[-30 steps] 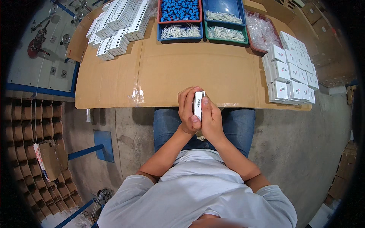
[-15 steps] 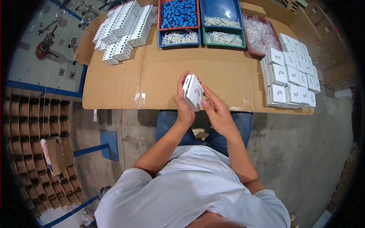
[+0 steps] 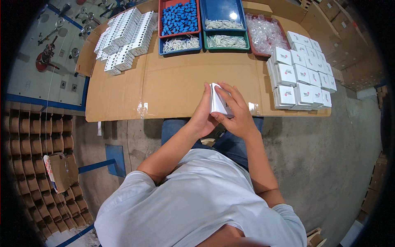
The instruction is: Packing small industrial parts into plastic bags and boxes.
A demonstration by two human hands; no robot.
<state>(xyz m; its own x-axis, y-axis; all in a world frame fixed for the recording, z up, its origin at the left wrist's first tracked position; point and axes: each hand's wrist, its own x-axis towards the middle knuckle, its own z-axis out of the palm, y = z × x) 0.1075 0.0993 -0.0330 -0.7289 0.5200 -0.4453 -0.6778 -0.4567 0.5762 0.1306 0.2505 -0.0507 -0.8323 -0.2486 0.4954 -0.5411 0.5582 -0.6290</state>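
Note:
Between my two hands, over the near edge of the table, I hold small white boxes point(image 3: 219, 101), apparently two pressed face to face, as a seam runs along the top. My left hand point(image 3: 201, 114) is closed against their left side, with fingers partly hidden behind them. Across their right face lies my right hand point(image 3: 238, 110), its fingers bent over the top and its thumb at the lower edge. The hand covers most of the print on that face.
On the cardboard-covered table point(image 3: 197, 78) white boxes point(image 3: 123, 35) are piled at the far left, and printed white boxes point(image 3: 304, 78) at the right. Along the back stand a red tray point(image 3: 179, 18) of blue pieces, a blue tray point(image 3: 222, 12), a green tray point(image 3: 226, 42) and a reddish tray point(image 3: 267, 35) of clear plastic.
My right hand has closed over the boxes' right face, where its fingers were beside them before. The boxes have turned more upright and shifted slightly right. The whole view has swung a little.

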